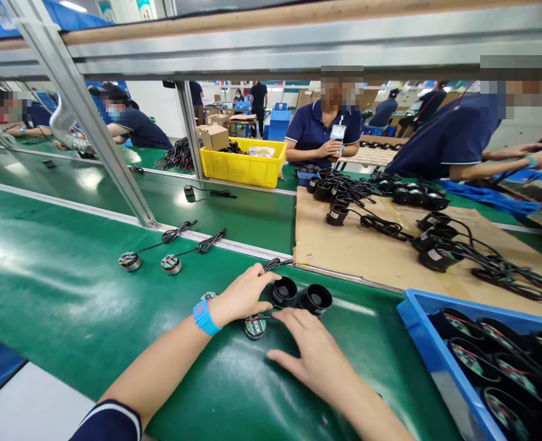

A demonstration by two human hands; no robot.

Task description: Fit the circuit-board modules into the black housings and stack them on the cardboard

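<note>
My left hand (245, 295), with a blue wristband, reaches over a round circuit-board part (255, 327) on the green table (174, 343). Its thumb and fingers are apart, the fingertips close to a black cup (283, 292). My right hand (305, 346) is spread just right of the board part, fingertips near its dark cable; no object shows in its grasp. A second black cup (315, 299) stands beside the first. Another board part (209, 296) is partly hidden behind my left wrist. Two more, a left one (130, 261) and a right one (171, 264), lie further left with coiled cables.
At the right, a blue crate (445, 361) holds several black cups with boards inside. Cardboard (357, 251) behind bears cabled black housings. A yellow bin (243, 165) and a metal post (100, 141) stand further back. Co-workers sit across the line.
</note>
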